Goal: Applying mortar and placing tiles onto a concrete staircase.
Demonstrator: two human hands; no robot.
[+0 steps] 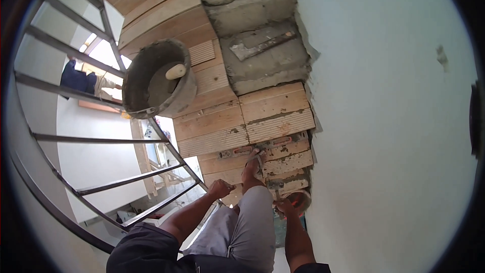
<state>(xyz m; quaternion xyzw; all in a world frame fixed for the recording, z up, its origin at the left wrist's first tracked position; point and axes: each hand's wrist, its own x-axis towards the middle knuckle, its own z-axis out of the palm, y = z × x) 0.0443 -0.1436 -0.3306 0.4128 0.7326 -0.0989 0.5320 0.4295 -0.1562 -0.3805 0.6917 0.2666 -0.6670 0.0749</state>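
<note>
My left hand (221, 188), fingers curled, is beside the metal railing (189, 172) at the left of the tiled steps (275, 102). Whatever it grips, if anything, is hidden. Lower right, my right hand (286, 206) is closed next to a round red and dark thing (301, 200) by the wall; what lies in its fingers is not clear. A spirit level (283, 141) with reddish parts lies across a step in front of my sandalled foot (254, 161). Mortar smears mark the wood-look tiles around it.
A large mortar bucket (189, 96) with a pale-handled tool (175, 72) inside stands on the steps at left. Farther up, a flat metal tool (262, 45) lies on bare cement steps (252, 5). The white wall (384, 121) borders the right. Beyond the railing, another person (81, 78) is visible below.
</note>
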